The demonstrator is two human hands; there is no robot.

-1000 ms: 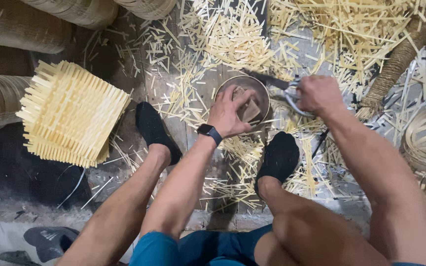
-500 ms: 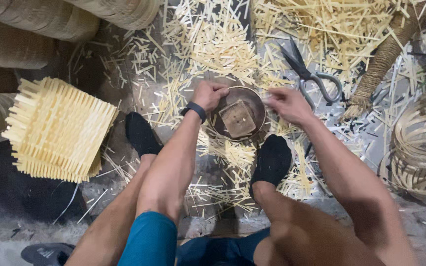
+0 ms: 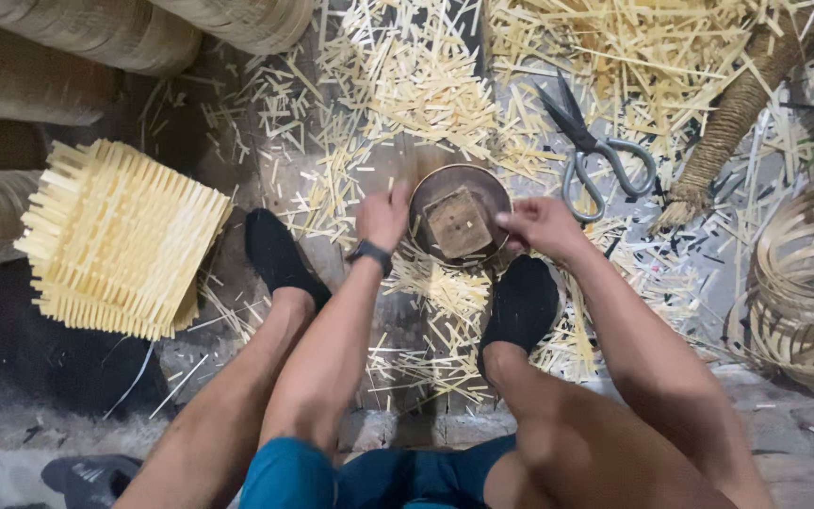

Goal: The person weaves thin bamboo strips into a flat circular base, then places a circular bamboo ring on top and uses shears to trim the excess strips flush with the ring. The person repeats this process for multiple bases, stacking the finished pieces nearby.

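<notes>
A round dark wooden form with a square block on top stands on the floor between my two black-socked feet. My left hand grips its left rim, a dark watch on that wrist. My right hand holds its right rim. Large metal scissors lie on the floor just beyond my right hand, untouched. Pale bamboo offcuts are strewn all around the form.
A square woven bamboo mat with loose strip ends lies at the left. Coiled bamboo hoops sit at the right, a rope-wrapped piece at upper right. Stacked woven baskets fill the upper left. A dark sandal lies at bottom left.
My right hand has let go of the scissors, which now lie on the floor, and come down to the form's right rim. My left hand shifted from the block to the left rim.
</notes>
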